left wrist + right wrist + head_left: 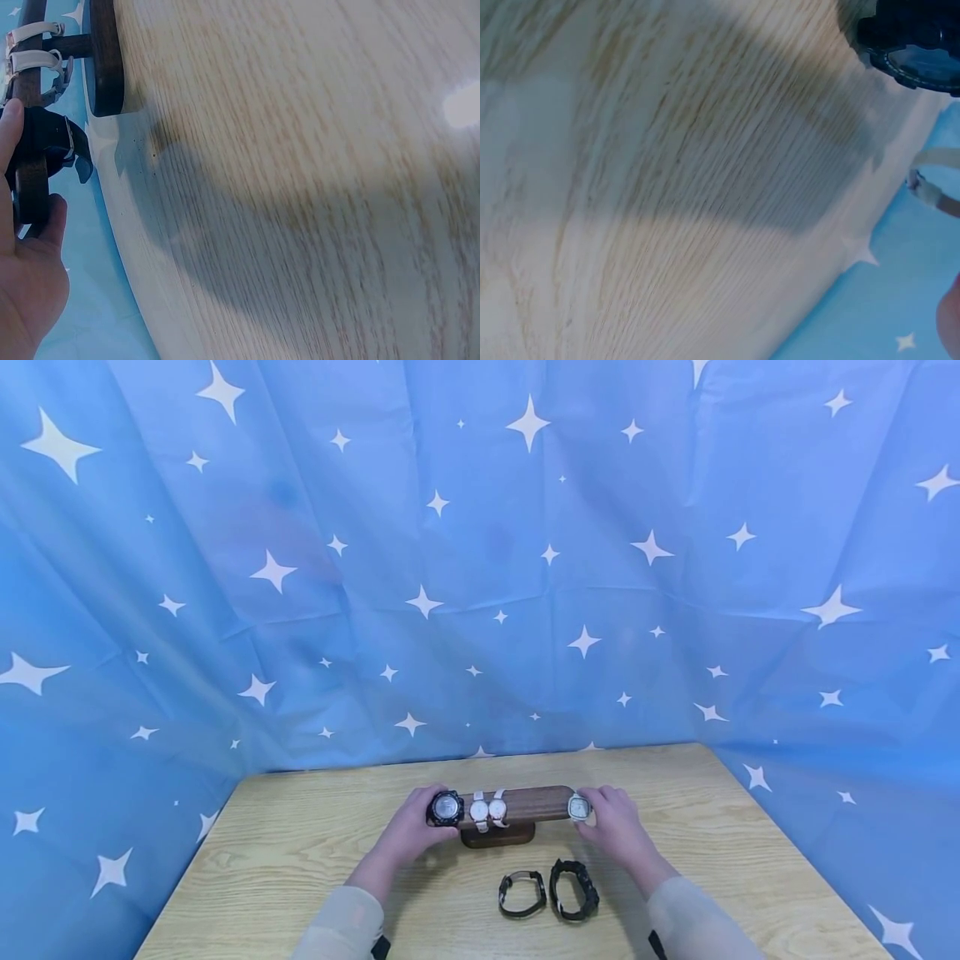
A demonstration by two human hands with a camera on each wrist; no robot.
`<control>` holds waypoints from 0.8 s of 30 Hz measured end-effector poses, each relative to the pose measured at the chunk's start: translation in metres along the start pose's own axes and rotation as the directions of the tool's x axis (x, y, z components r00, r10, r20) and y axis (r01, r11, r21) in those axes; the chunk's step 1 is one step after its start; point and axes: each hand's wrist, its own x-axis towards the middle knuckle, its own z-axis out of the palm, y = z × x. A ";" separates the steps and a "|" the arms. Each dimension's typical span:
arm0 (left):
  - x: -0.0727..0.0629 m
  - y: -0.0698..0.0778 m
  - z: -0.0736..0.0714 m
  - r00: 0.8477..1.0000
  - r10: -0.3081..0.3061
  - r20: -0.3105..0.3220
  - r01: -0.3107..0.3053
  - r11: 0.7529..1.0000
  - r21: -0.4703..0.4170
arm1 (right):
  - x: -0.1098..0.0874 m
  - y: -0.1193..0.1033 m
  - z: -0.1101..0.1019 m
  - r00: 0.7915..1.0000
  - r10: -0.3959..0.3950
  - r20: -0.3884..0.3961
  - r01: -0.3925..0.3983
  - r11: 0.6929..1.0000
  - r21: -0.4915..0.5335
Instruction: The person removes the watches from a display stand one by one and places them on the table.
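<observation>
A dark wooden watch stand (536, 804) has a horizontal bar on a rounded base (498, 836). My left hand (414, 820) grips the bar's left end, beside a chunky black watch (446, 808). In the left wrist view, the fingers and thumb of the left hand (34, 285) lie around the bar's end, near the black strap (56, 139). At the bar's right end, my right hand (617, 823) pinches a pale square-faced watch (578, 807). A light strap (937, 159) with a buckle shows at the right wrist view's edge.
Two white-strapped watches (488, 810) sit side by side on the bar. In front of the stand, a slim dark watch (522, 911) and a bulky black watch (574, 893) lie on the wooden table (300, 843). A blue star-patterned curtain (480, 568) hangs behind.
</observation>
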 end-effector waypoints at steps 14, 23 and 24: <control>0.002 0.002 0.000 1.000 -0.008 -0.004 0.008 1.000 0.022 | -0.011 0.000 -0.010 0.999 -0.039 0.019 0.039 0.999 -0.020; 0.001 0.000 0.000 1.000 -0.001 -0.004 0.001 1.000 0.030 | -0.014 -0.005 -0.015 0.995 -0.071 0.073 0.071 0.997 0.002; 0.001 0.000 0.000 1.000 -0.002 -0.006 0.002 1.000 0.028 | -0.015 -0.007 -0.016 0.994 -0.079 0.078 0.079 0.997 0.004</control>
